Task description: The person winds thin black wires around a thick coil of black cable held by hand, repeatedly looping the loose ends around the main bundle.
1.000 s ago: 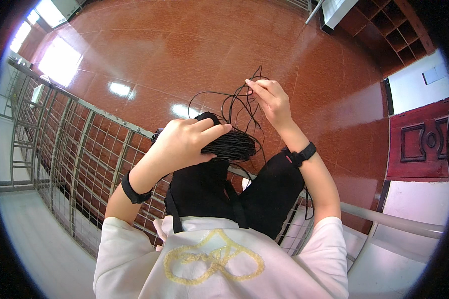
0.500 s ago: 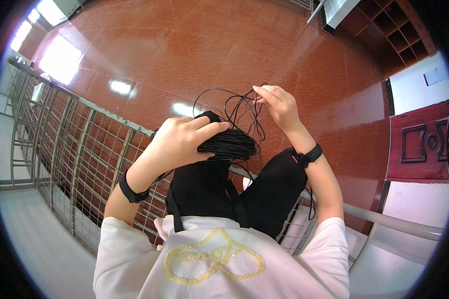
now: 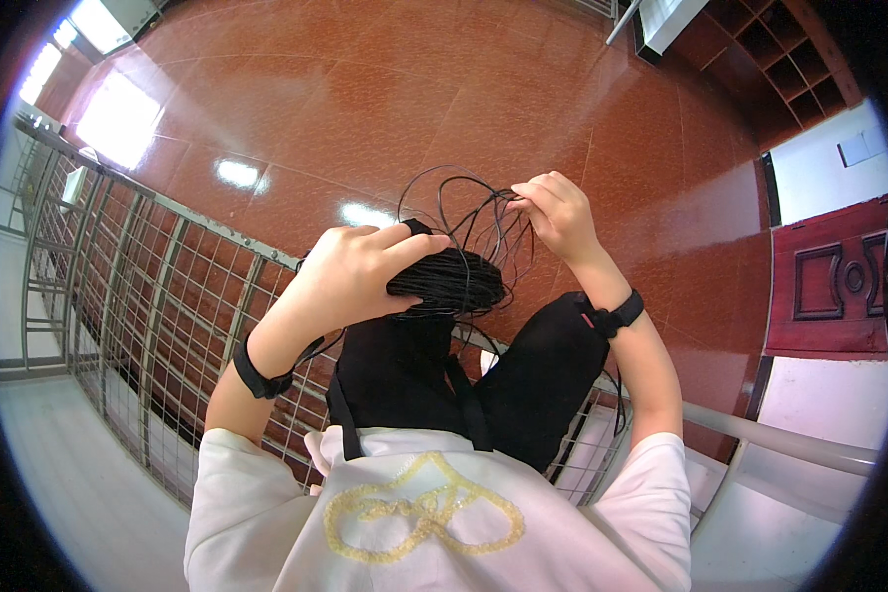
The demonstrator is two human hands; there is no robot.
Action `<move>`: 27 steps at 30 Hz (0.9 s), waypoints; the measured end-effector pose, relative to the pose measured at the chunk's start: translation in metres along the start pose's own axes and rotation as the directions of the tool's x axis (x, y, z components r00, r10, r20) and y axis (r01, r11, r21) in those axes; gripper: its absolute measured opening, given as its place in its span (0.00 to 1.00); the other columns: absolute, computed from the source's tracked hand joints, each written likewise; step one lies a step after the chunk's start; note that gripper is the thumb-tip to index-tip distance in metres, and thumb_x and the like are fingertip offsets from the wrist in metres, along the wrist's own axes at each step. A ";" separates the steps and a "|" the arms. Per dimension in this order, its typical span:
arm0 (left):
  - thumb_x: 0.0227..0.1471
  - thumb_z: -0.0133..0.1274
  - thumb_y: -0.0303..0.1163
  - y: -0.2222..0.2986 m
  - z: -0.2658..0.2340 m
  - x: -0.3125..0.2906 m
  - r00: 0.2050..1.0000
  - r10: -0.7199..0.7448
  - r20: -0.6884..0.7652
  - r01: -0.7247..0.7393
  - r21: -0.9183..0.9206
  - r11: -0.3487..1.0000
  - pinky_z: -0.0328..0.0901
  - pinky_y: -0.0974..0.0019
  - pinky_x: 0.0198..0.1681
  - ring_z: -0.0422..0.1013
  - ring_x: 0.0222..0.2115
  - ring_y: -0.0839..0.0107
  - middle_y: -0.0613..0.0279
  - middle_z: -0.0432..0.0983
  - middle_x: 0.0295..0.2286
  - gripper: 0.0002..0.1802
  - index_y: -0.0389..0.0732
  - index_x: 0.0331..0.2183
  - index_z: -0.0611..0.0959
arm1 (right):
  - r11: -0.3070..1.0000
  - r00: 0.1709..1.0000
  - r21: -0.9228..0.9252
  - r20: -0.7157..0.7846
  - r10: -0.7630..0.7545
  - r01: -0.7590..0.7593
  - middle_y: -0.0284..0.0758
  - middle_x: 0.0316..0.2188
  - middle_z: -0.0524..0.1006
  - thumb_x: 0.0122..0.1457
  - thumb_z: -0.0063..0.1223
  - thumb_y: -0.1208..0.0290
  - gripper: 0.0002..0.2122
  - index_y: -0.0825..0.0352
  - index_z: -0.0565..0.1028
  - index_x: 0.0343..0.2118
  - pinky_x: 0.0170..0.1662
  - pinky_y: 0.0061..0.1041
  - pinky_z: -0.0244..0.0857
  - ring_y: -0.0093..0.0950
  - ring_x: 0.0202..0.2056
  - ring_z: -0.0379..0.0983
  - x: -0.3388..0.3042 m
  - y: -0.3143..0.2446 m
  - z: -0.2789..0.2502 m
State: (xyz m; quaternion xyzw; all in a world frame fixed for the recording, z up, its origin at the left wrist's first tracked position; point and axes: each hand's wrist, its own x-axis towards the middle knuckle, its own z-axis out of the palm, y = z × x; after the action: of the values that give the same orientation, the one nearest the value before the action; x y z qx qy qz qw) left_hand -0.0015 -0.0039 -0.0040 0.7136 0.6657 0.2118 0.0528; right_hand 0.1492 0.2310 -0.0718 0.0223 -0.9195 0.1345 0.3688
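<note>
A thick bundle of thin black cord (image 3: 454,283) rests above my knees. My left hand (image 3: 357,271) is wrapped round its left end, thumb below and fingers over the top. Loose loops of the cord rise from the bundle's far side. Up and to the right, my right hand (image 3: 556,212) pinches some of these loops between thumb and fingertips. The underside of the bundle and part of its left end are hidden behind my left hand. Black bands sit on both my wrists.
A metal mesh railing (image 3: 173,257) runs along my left side. Below and ahead spreads a glossy reddish-brown tiled floor (image 3: 365,109). To the right are a dark red panelled door (image 3: 831,281), a pale rail (image 3: 779,442) and wooden cubbyholes (image 3: 787,74) farther off.
My right hand has shifted slightly down and to the right, drawing the loose loops with it. The loops have changed shape. My left hand keeps its hold on the bundle.
</note>
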 end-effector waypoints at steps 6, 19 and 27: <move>0.25 0.65 0.34 -0.002 -0.001 0.002 1.000 0.006 0.012 -0.006 -0.015 1.000 0.68 0.65 0.29 0.72 0.25 0.63 0.64 0.71 0.25 0.34 0.47 0.42 0.74 | 0.936 0.961 0.215 0.067 0.270 -0.278 0.34 0.19 0.69 0.49 0.55 0.71 0.06 0.66 0.72 0.22 0.27 0.28 0.60 0.31 0.23 0.66 -0.004 -0.005 -0.009; 0.27 0.64 0.33 -0.005 0.002 0.011 1.000 0.027 -0.005 -0.027 -0.045 0.999 0.68 0.64 0.30 0.73 0.27 0.62 0.62 0.73 0.27 0.32 0.47 0.42 0.74 | 0.930 0.956 -0.289 0.119 0.270 -0.227 0.35 0.18 0.69 0.53 0.51 0.67 0.14 0.67 0.65 0.16 0.25 0.31 0.60 0.32 0.23 0.67 0.010 -0.029 -0.033; 0.27 0.64 0.33 -0.001 0.002 0.014 1.000 0.016 0.003 -0.016 -0.060 0.998 0.68 0.63 0.31 0.72 0.27 0.60 0.61 0.73 0.26 0.31 0.46 0.41 0.75 | 0.285 0.414 0.314 0.507 0.756 -0.906 0.30 0.12 0.69 0.54 0.50 0.64 0.16 0.64 0.67 0.13 0.19 0.24 0.51 0.25 0.12 0.56 0.003 -0.012 -0.028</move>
State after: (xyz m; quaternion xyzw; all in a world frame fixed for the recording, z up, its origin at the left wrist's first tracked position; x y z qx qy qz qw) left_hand -0.0010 0.0105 -0.0030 0.7173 0.6533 0.2309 0.0733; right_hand 0.1679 0.2269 -0.0478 -0.3426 -0.7486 0.5598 0.0942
